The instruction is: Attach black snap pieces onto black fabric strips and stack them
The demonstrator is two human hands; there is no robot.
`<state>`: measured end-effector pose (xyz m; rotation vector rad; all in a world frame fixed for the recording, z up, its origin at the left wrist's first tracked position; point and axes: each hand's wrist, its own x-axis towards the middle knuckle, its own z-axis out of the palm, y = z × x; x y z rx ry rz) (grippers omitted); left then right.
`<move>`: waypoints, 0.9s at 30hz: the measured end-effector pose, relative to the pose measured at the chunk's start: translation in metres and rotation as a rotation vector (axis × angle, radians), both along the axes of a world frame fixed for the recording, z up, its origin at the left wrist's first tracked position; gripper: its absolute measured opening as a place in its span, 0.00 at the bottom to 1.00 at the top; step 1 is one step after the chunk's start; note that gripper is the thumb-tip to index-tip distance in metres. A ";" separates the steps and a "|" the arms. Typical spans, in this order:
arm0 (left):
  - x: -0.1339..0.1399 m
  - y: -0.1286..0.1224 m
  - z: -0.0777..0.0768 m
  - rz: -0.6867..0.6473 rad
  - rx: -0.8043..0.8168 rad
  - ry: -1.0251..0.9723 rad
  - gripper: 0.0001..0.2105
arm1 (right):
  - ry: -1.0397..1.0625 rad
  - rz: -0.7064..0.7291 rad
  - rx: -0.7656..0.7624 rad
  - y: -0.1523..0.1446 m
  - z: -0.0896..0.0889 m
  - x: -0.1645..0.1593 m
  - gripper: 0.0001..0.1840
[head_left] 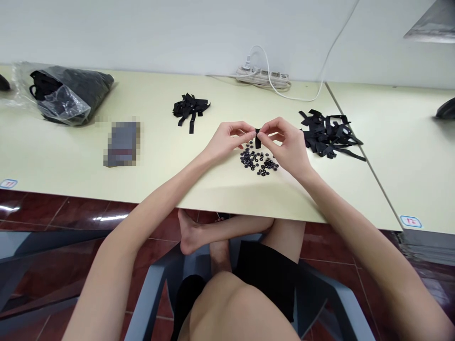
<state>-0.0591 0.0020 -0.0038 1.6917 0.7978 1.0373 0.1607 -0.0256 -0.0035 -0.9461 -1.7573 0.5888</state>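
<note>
Between my two hands, just above the table, is a short black fabric strip (258, 142). My left hand (230, 138) pinches its upper left side with thumb and finger. From the other side, my right hand (286, 142) pinches the same strip, and its lower end hangs free. Whether a small part sits between the fingertips is hidden. Right under the hands lies a scatter of small round dark snap buttons (263, 173). A tangled heap of black strips (325, 135) lies to the right of my right hand. Another smaller pile of black strips (191, 109) is beyond my left hand.
A clear plastic bag (78, 94) of black material lies at the far left. In front of it is a blurred dark flat object (123, 142). A power strip (263, 77) with a white cable (313, 99) rests along the wall. A seam (366, 161) divides the pale table (220, 194).
</note>
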 end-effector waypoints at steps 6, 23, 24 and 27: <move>0.000 -0.001 0.001 -0.020 -0.028 -0.030 0.14 | 0.108 0.048 -0.063 0.003 -0.002 0.001 0.15; -0.002 0.002 0.000 -0.012 -0.043 -0.009 0.15 | 0.139 0.047 -0.117 0.001 0.000 0.000 0.16; -0.002 0.002 0.000 -0.005 -0.038 -0.001 0.15 | 0.138 0.050 -0.118 0.001 -0.001 0.000 0.16; -0.001 0.000 0.001 0.001 -0.014 0.015 0.15 | 0.136 0.055 -0.114 0.002 -0.001 0.000 0.16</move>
